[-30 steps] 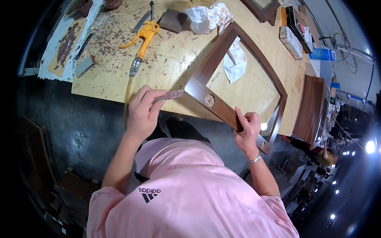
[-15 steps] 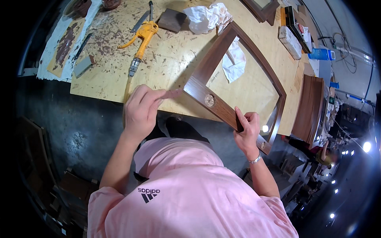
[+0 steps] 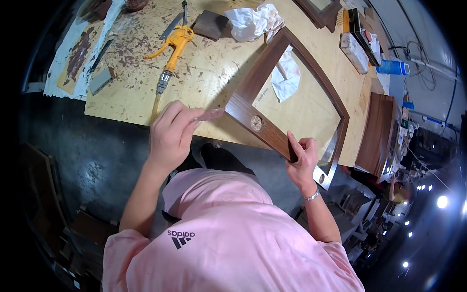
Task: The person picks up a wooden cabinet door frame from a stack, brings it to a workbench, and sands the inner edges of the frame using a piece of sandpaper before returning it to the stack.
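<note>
Pinched between the fingers and thumb of my left hand (image 3: 170,130) is a small putty knife (image 3: 213,114), its thin blade smeared reddish brown. The blade's tip is at the near left corner of a dark brown wooden frame (image 3: 279,140), which has what looks like a glass pane. My right hand (image 3: 302,158) grips the frame's near rail, thumb on top and fingers curled round it. Two round holes show in that rail, one left of my right hand and one at its right end. The frame lies tilted across the table's front edge.
A yellow air blow gun (image 3: 177,41) with a hose lies left of the frame, near a dark block (image 3: 210,25) and crumpled white paper (image 3: 254,22). A grey block (image 3: 102,80) and a brown-smeared board (image 3: 80,56) are at left. The table (image 3: 131,104) carries brown flakes.
The putty knife's blade is turned slightly and shows more of its flat side. The frame's right end now catches bright light. Both hands keep their holds, almost in place.
</note>
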Motion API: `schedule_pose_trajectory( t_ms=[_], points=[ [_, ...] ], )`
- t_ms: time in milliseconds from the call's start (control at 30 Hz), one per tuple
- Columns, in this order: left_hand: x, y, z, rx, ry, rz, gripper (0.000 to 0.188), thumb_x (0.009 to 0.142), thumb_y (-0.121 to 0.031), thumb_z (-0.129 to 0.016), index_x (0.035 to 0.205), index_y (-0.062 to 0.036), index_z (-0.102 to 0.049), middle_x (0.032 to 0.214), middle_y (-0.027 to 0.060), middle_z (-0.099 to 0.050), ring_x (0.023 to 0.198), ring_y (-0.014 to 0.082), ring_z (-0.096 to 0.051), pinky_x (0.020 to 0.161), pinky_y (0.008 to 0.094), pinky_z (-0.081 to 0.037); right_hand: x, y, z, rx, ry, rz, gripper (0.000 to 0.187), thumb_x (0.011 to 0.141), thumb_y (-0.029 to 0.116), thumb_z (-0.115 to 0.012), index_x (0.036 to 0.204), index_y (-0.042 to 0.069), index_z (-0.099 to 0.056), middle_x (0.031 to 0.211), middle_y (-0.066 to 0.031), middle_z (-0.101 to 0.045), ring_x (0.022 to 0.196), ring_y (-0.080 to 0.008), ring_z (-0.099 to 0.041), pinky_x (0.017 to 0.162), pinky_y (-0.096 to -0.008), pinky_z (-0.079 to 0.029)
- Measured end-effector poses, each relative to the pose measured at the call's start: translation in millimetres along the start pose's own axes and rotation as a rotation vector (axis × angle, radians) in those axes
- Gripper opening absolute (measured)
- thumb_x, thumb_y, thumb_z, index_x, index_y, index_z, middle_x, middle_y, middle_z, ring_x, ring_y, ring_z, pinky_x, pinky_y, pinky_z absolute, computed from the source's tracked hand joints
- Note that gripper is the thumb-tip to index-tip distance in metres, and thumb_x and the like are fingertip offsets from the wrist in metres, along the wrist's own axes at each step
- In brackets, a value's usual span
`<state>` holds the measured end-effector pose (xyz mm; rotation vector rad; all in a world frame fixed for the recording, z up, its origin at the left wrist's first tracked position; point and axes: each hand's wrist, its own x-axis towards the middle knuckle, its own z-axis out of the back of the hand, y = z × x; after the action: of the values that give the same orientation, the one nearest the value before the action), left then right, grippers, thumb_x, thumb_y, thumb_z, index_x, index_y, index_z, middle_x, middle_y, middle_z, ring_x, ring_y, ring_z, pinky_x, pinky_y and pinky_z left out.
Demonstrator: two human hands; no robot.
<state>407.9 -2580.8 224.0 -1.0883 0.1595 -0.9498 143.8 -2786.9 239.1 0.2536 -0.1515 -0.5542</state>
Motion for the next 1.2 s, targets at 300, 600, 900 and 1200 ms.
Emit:
schedule_pose_trajectory(
  t_ms=[300, 600, 900, 1200],
  points=[
    [3.3, 2.0, 1.2, 0.012, 0.017, 0.033, 0.02, 0.074, 0.004, -0.061, 0.093, -0.0036, -0.062, 0.077, 0.0105, -0.051, 0.068, 0.0289, -0.054, 0.06, 0.0366, -0.044, 0.9, 1.2, 0.0, 0.003, 0.003, 0.002, 0.077, 0.049, -0.011, -0.061, 0.12, 0.019, -0.063, 0.083, -0.0069, -0.046, 0.073, -0.0243, -0.045, 0.063, -0.0354, -0.039],
    [4.5, 3.3, 3.8, -0.017, -0.005, 0.06, 0.02, 0.074, 0.004, -0.061, 0.093, -0.0036, -0.063, 0.078, 0.0101, -0.052, 0.068, 0.0287, -0.056, 0.06, 0.0357, -0.044, 1.7, 1.7, 1.3, -0.003, 0.0, 0.011, 0.077, 0.049, -0.011, -0.062, 0.12, 0.019, -0.063, 0.083, -0.0068, -0.046, 0.073, -0.0242, -0.045, 0.063, -0.0352, -0.04],
    [6.8, 3.4, 5.2, -0.031, 0.015, 0.061, 0.013, 0.081, 0.004, -0.058, 0.094, 0.0017, -0.061, 0.076, 0.0099, -0.054, 0.066, 0.0199, -0.054, 0.06, 0.0274, -0.042, 1.2, 0.9, -0.6, -0.014, -0.007, 0.015, 0.076, 0.05, -0.012, -0.061, 0.119, 0.02, -0.063, 0.083, -0.0065, -0.046, 0.073, -0.0243, -0.045, 0.062, -0.0352, -0.04],
    [-5.7, 13.1, -3.5, -0.489, 0.074, 0.444, 0.014, 0.094, -0.009, -0.052, 0.087, 0.0012, -0.059, 0.06, -0.0005, -0.048, 0.055, 0.0055, -0.045, 0.051, 0.0217, -0.037, 2.7, 2.9, 2.4, -0.018, -0.002, 0.012, 0.076, 0.05, -0.012, -0.061, 0.119, 0.02, -0.063, 0.083, -0.0066, -0.046, 0.073, -0.0245, -0.045, 0.062, -0.0354, -0.04]
  ],
)
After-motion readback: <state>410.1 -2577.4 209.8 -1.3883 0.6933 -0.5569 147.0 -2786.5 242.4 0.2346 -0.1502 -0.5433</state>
